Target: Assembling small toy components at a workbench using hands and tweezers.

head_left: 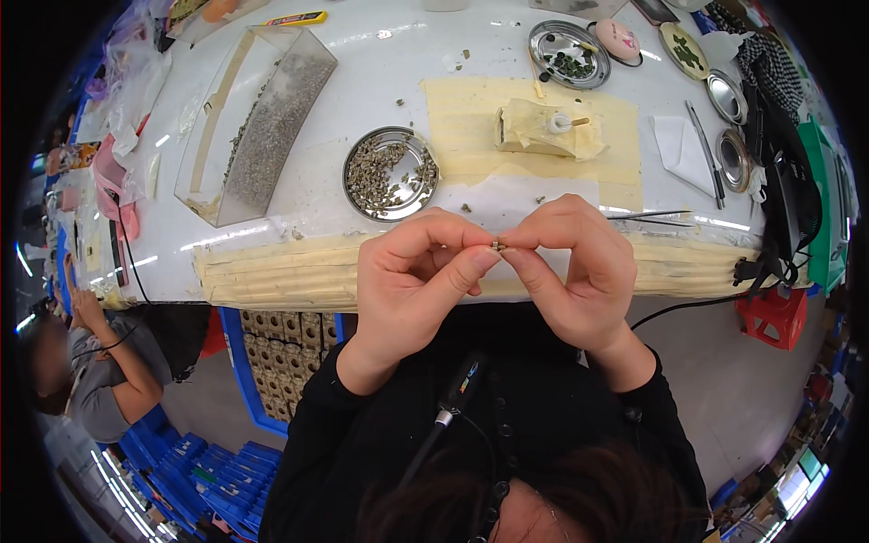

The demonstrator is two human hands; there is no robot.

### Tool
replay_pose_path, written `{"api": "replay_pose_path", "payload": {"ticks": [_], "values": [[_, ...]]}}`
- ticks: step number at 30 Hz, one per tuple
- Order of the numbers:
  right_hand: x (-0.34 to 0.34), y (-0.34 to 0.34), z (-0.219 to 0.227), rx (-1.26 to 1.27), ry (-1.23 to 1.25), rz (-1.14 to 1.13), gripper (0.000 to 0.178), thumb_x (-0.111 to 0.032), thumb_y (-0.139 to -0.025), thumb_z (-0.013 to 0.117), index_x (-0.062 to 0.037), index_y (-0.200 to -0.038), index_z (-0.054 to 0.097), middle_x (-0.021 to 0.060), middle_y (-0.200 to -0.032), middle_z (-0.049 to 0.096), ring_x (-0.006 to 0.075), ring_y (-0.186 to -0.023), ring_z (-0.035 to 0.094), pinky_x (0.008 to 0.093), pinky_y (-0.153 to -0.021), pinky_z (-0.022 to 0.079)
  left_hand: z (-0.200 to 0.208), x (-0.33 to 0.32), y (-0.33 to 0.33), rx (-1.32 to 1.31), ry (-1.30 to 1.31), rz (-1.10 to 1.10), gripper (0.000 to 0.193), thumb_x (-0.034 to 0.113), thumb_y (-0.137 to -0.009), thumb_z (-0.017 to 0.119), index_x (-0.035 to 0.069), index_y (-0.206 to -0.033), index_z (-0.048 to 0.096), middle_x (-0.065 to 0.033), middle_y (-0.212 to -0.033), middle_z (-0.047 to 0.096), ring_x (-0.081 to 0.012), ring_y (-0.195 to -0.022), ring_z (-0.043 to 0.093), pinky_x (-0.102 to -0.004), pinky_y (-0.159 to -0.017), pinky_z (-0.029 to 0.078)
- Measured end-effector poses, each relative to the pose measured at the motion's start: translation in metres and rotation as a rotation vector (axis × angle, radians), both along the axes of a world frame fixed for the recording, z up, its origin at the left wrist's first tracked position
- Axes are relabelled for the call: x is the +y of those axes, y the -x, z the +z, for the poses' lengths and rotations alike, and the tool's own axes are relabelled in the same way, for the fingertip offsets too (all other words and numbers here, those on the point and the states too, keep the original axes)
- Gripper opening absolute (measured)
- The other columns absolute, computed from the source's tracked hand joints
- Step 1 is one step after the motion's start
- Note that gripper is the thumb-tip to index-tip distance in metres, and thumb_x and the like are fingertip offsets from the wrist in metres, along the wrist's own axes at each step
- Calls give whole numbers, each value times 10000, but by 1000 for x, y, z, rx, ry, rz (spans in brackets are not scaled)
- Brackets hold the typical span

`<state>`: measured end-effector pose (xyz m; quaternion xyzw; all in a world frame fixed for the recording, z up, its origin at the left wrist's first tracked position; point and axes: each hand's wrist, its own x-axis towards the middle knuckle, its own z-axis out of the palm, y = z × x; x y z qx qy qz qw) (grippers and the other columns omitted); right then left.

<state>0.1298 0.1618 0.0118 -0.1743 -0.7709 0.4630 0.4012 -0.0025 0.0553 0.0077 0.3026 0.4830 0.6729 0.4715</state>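
Observation:
Just in front of the table's padded edge, my left hand [412, 276] and my right hand [579, 262] meet fingertip to fingertip. Between them both hands pinch a tiny metal piece [497, 246]; its exact kind is too small to make out. Beyond my left hand stands a round metal dish [348, 188] with many small grey-brown pieces in it. A few similar loose pieces [466, 208] lie on the table near my fingers. Tweezers [647, 215] lie just beyond my right hand.
A clear bin [204, 163] full of small grey pieces stands at left. A tape-covered block [529, 127] sits on yellowish paper [453, 104]. Farther off is a dish of dark green bits [593, 77]. A red stool [774, 317] is at right; another person [122, 380] sits at left.

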Motion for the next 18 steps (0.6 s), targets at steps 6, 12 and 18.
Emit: {"api": "replay_pose_path", "payload": {"ticks": [6, 12, 18], "values": [[-2, 2, -5, 24, -61, -66, 189, 62, -662, 702, -25, -826, 665, 75, -734, 614, 181, -643, 587, 255, -561, 460, 2, 2, -5, 251, -35, 146, 115, -25, -786, 671, -33, -897, 642, -72, -848, 619, -78, -680, 570, -196, -576, 466], [-5, 2, -5, 37, 139, -2, 124, 50, -719, 673, -3, -824, 638, 74, -772, 615, 154, -662, 576, 248, -592, 457, 1, 5, -6, 621, -148, 266, 166, -49, -714, 716, -27, -870, 663, -93, -787, 629, -134, -668, 595, -225, -578, 474], [-9, 0, -11, 45, 425, 93, 90, 15, -786, 631, 7, -875, 618, 53, -813, 608, 115, -715, 535, 237, -660, 423, 2, 4, -6, 688, -176, 234, 194, -81, -727, 685, -35, -912, 648, -102, -845, 604, -154, -754, 576, -239, -653, 456]]}}
